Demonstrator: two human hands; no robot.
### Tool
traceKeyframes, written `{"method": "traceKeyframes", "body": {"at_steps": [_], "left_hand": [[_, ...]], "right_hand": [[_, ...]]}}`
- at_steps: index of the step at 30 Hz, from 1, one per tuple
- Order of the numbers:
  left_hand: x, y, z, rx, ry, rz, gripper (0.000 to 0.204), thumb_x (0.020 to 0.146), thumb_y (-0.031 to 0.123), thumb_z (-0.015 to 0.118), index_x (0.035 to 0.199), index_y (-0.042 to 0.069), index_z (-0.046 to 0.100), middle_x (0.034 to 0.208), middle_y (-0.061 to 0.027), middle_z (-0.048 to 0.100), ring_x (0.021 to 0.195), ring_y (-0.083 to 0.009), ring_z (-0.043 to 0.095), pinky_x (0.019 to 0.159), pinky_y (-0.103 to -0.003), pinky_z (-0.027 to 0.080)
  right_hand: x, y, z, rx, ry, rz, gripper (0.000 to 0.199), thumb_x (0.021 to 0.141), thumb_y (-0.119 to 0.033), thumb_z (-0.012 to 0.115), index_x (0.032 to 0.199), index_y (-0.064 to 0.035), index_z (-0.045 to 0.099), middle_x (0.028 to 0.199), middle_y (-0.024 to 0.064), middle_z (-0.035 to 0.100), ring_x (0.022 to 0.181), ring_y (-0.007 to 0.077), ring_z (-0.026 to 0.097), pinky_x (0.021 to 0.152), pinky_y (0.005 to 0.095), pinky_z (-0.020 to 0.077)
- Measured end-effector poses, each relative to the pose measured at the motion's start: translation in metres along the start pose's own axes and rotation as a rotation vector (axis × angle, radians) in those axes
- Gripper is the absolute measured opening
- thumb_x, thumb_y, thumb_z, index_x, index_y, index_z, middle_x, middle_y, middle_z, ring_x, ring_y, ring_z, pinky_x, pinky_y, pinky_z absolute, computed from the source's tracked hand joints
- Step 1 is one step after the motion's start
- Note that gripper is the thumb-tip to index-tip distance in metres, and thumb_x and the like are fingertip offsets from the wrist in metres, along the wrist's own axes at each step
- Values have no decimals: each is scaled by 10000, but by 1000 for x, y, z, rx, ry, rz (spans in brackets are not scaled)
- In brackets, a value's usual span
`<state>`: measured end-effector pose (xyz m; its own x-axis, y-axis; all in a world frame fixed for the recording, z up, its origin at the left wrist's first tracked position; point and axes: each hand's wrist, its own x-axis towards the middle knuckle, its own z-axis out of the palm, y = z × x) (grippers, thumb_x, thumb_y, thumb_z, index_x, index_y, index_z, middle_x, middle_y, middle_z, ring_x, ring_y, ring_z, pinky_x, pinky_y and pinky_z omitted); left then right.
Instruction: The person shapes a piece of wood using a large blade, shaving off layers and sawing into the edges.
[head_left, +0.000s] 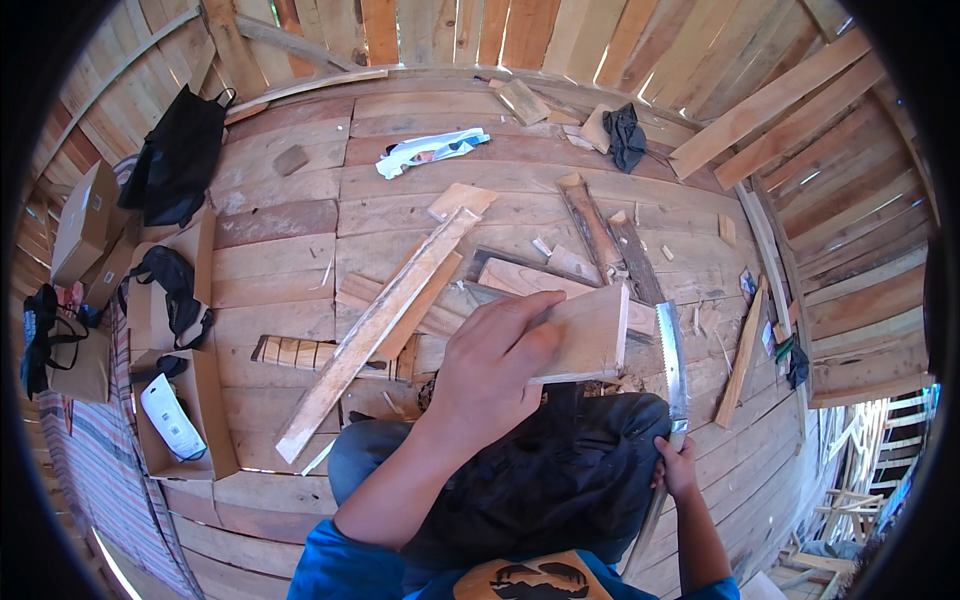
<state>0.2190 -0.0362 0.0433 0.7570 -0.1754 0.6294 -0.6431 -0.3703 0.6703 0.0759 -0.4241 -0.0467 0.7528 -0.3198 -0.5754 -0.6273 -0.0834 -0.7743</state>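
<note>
My left hand (488, 365) is closed over a short, light wooden board (588, 338), its fingers across the top face and the board tilted above my lap. Down at my right knee, my right hand (677, 468) wraps round the handle of a hand saw (673, 365). The saw's silver, toothed blade points up and away from me, just right of the board's end and apart from it. Its long handle runs down below my fist. The underside of the board and my left thumb's grip are partly hidden.
Long planks (395, 320) lie crossed on the floor ahead of me, with bark-edged offcuts (592, 225) beyond. A plastic wrapper (432, 152) lies farther off. Cardboard boxes (190, 410) stand at left. Boards (775, 105) lean on the right wall; a narrow wood strip (742, 355) lies at right.
</note>
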Motion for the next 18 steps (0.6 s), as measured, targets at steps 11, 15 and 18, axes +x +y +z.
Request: {"method": "traceKeyframes", "body": {"at_steps": [11,15,18], "left_hand": [[-11,-5,37,400,9,-175,471,642,-63,638,1072,46,479,1211,-214,462,1100,-398,461,948,-490,315],[-14,-13,44,401,16,-182,463,649,-60,642,1061,46,461,1210,-234,447,1111,-411,445,955,-495,305],[-14,-14,47,337,-2,-217,462,642,-65,638,1049,43,448,1227,-235,433,1120,-423,428,965,-506,296]], "right_hand": [[-2,-2,2,16,0,8,287,912,-184,674,771,-79,448,462,49,459,316,168,470,305,336,445],[-1,-3,5,19,-5,-9,288,912,-181,674,770,-78,446,462,49,457,313,165,466,299,336,440],[-1,1,3,30,-7,-10,285,912,-180,675,779,-75,446,463,49,458,315,162,467,299,335,440]]}}
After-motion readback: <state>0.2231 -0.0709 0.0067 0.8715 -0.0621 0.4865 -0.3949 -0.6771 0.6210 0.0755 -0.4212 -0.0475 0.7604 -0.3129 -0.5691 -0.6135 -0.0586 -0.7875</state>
